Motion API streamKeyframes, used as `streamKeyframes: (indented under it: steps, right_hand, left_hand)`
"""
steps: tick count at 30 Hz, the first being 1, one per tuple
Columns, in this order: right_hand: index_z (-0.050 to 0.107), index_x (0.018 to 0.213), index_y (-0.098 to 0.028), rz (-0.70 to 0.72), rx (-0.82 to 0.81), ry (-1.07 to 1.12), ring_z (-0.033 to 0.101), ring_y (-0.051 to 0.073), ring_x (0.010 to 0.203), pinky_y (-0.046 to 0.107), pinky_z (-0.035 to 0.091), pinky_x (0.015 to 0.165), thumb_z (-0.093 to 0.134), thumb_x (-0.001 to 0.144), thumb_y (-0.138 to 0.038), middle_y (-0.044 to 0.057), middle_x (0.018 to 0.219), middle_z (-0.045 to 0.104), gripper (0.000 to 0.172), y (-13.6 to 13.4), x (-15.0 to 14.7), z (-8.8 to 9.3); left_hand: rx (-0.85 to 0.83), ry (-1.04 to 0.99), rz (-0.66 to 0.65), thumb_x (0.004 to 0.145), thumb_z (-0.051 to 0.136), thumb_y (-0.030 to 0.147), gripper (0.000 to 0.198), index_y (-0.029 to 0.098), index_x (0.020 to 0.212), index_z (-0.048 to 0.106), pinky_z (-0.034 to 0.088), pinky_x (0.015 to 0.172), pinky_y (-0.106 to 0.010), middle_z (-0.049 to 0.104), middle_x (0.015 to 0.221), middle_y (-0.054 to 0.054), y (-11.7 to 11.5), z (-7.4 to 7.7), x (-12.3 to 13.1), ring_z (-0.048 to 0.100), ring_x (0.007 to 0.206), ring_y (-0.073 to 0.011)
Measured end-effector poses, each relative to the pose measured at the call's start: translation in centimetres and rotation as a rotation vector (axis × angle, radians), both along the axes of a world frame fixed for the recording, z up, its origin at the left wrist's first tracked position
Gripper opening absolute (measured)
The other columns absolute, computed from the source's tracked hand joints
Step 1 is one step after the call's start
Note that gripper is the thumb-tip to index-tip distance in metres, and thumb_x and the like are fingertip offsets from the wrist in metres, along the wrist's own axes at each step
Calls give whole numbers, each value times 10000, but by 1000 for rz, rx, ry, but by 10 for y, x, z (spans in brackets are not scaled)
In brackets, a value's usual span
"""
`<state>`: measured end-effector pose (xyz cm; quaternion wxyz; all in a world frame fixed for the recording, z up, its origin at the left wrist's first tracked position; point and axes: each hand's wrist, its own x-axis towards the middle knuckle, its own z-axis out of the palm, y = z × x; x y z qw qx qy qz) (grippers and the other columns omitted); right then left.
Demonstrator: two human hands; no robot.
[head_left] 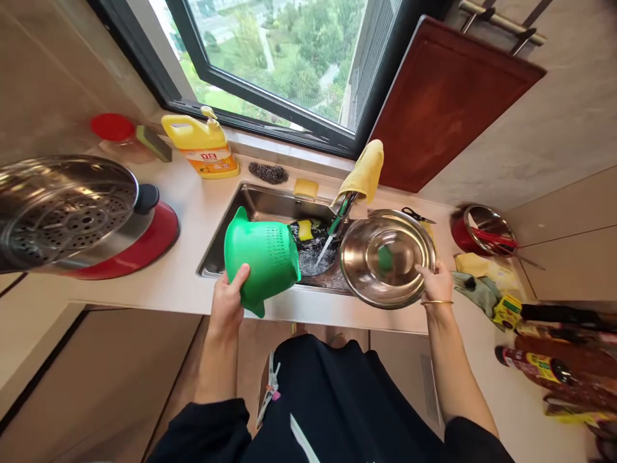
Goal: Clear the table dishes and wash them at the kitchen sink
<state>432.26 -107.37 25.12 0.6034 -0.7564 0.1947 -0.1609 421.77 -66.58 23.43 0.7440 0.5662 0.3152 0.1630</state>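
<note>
A green plastic basket (260,257) with slots is tipped on its side over the left part of the sink (212,257), gripped by my left hand (229,299) with the thumb on its outside. At the right, my right hand (436,283) holds a shiny steel bowl (388,257) by its rim, with the inside facing up. Between the two, water runs from the faucet (343,212) into a dark, water-filled vessel in the sink, where a yellow sponge (305,230) shows. A yellow cloth (365,172) hangs over the faucet.
Behind the sink stand a yellow detergent bottle (209,151), a steel scrubber (268,172) and another sponge (305,188). A large steamer (96,225) is at the left. To the right are scissors (417,215), a red pot (463,235), gloves (479,292) and bottles (533,364).
</note>
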Motion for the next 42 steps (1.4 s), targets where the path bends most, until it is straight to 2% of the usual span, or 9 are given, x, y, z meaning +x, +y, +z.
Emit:
streamKeyframes:
  steps: [3,8,12,15,17,24,30,36,42]
  right_hand:
    - [488,624,-200,47,328,151,504,98,548,235,446,551,805,447,-267,-67,580,542,369,-20,-14,-10]
    - [518,645,-202,226,594,303,520,98,518,222,433,493,833,505,-315,-63,570,584,363,-50,-53,-22]
    - [537,651,-203,176,805,402,504,94,481,233,455,494,792,569,-258,-77,538,569,274,-79,-78,-25]
    - [585,691,-207,142,942,445,538,124,507,290,500,553,702,684,-311,-49,555,595,157,-101,-90,-20]
    - [621,738,-214,174,1021,435,576,152,560,336,524,611,615,768,-410,-19,604,627,199,-113,-94,-14]
    - [657,847,-223,248,1164,233,638,218,765,426,549,749,554,798,-549,30,740,677,346,-140,-84,11]
    - [632,869,-238,109,1185,-11,640,210,818,508,543,812,646,776,-356,-9,758,678,150,-172,-45,24]
    - [620,851,-250,-52,1091,-110,629,184,773,467,572,794,716,711,-264,-31,759,676,170,-213,11,17]
    - [607,814,-244,-164,1081,-19,580,131,656,398,590,730,726,684,-221,-61,686,655,178,-260,61,-35]
  left_hand:
    - [234,-27,-175,688,711,491,398,120,834,690,528,636,-267,682,718,-41,-49,24,-33,622,652,-172]
    - [701,-205,-541,865,547,384,301,135,795,703,423,522,-194,625,594,-4,-153,48,-65,524,519,-99]
    - [1018,-319,-748,914,472,326,312,195,1122,663,442,594,-217,716,776,-42,-239,41,-55,610,600,-128]
    - [1310,-236,-904,912,456,307,352,255,1226,607,449,620,-260,738,867,-69,-289,41,-38,663,679,-183]
    - [1462,-178,-997,912,449,312,359,271,1239,593,449,635,-281,738,866,-82,-314,50,-27,675,703,-205]
    - [1733,-313,-1234,848,475,598,483,205,1063,656,417,688,-317,710,815,-121,-363,97,12,677,771,-250]
    - [1944,-449,-1192,899,498,193,164,145,1015,603,382,746,-333,688,880,-142,-393,105,75,655,865,-228]
    - [1968,-569,-1279,892,476,138,189,167,1020,612,385,752,-321,699,905,-123,-442,94,157,652,905,-214]
    - [1962,-502,-1419,861,552,230,208,183,1048,628,427,758,-331,703,969,-128,-493,50,222,659,933,-250]
